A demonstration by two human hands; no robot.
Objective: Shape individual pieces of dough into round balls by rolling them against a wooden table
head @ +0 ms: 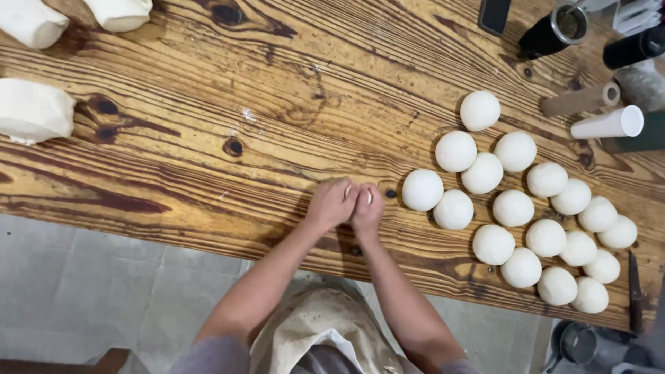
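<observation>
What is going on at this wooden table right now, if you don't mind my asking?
A person in an apron presses the left hand and right hand together around a small piece of dough at the wooden table's near edge. A cluster of finished dough balls sits to the right. Larger dough lumps lie at the far left.

This looks like a bakery or a working kitchen where dough is shaped by hand: a long, dark-grained wooden table [208, 138] carries a tight cluster of smooth white round dough balls [512, 208] on its right part and larger uncut white lumps of dough [31, 111] at its left end. Black cylindrical containers [554, 31], a white tube-shaped cup lying on its side [609, 123] and a wooden roller [578, 100] stand at the far right corner. A flour-dusted cream cloth apron [325, 325] on the person and the pale grey tiled floor [83, 284] under the table fit the same kind of place.
</observation>
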